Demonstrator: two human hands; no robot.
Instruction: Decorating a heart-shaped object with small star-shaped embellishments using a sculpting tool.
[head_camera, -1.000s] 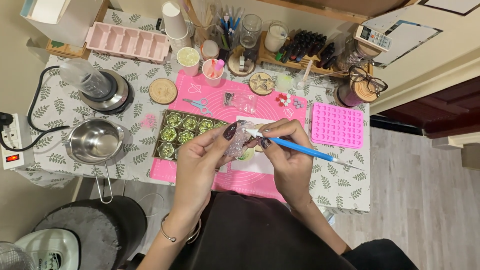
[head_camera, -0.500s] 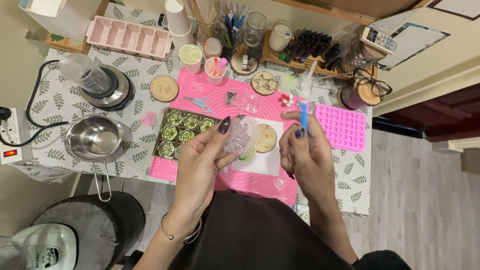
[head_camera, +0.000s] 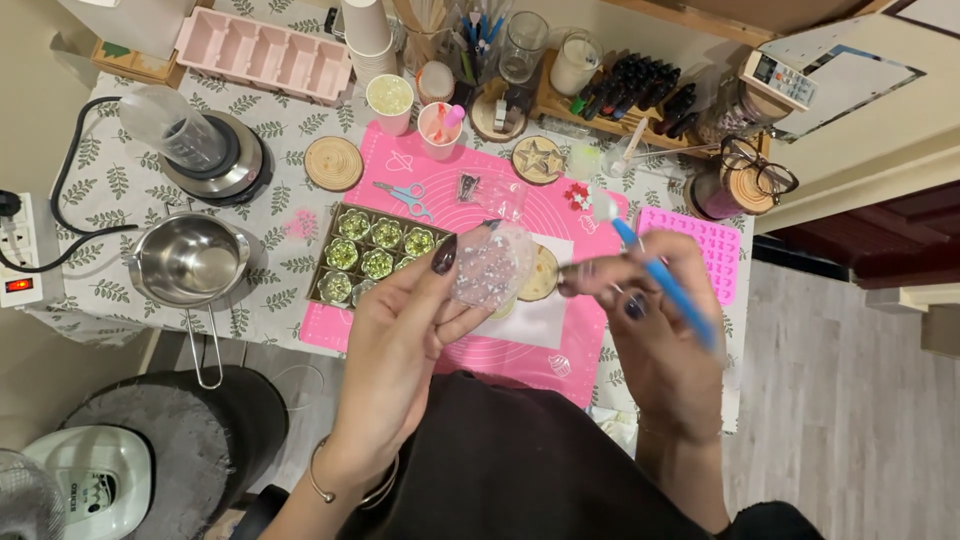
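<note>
With the left hand (head_camera: 400, 340) pinching the small clear plastic bag (head_camera: 488, 262) steady over the pink silicone mat (head_camera: 560, 350), the right hand (head_camera: 650, 330), gripping the blue-handled tool (head_camera: 660, 282), does best dipping gently.

The left hand (head_camera: 400, 340) holds 1 small clear bag (head_camera: 490, 265) above the pink mat (head_camera: 560, 350). The right hand (head_camera: 650, 340), blurred, holds 1 blue tool (head_camera: 665, 285) near it.

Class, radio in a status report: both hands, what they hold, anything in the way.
Left hand pinching clear glitter bag above pink mat. Right hand gripping blue-handled tool, motion-blurred, clear of bag. Tray of small filled cups close beside left hand; nothing between the hands.
</note>
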